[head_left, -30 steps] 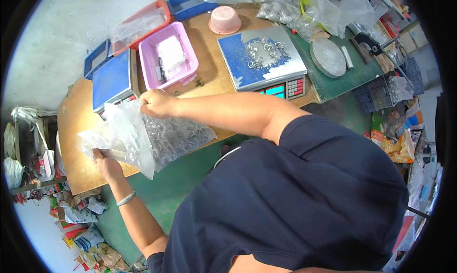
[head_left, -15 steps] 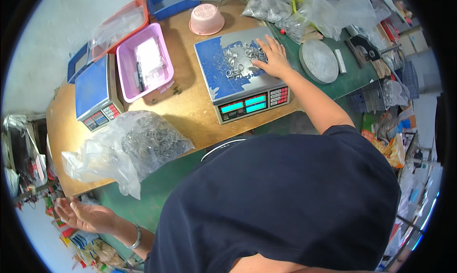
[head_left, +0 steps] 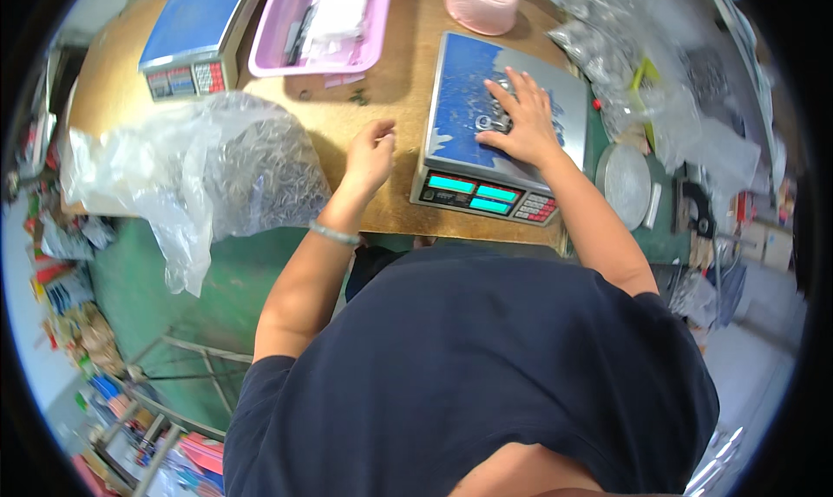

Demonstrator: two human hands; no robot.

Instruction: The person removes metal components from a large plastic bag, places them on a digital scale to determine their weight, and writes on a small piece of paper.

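Observation:
My right hand (head_left: pixel 527 126) lies over the top of a digital scale (head_left: pixel 460 85), fingers spread and bent, touching a small heap of shiny metal rings (head_left: pixel 486 122). Part of the heap is hidden beneath the palm. The scale has a worn blue and silver top, lit displays and a keypad at its front. My left hand (head_left: pixel 371 154), with a bracelet on the wrist, hovers over the table's front part, left of the scale. Its fingers are curled in, and I see nothing in them. Left of it slumps a clear plastic bag (head_left: pixel 269 172) full of small metal pieces.
A second blue-topped scale (head_left: pixel 195 20) stands far left, beside a purple basket (head_left: pixel 258 59) holding papers and a pen. Behind the near scale sits a pink bowl (head_left: pixel 482 4). To the right are a round metal disc (head_left: pixel 623 185), plastic bags (head_left: pixel 599 55) and a black metal fixture (head_left: pixel 694 204).
My left hand has come from the far lower left to over the table, its fingers curling. The right hand stays on the scale, and the rings are drawn closer together. The view has shifted.

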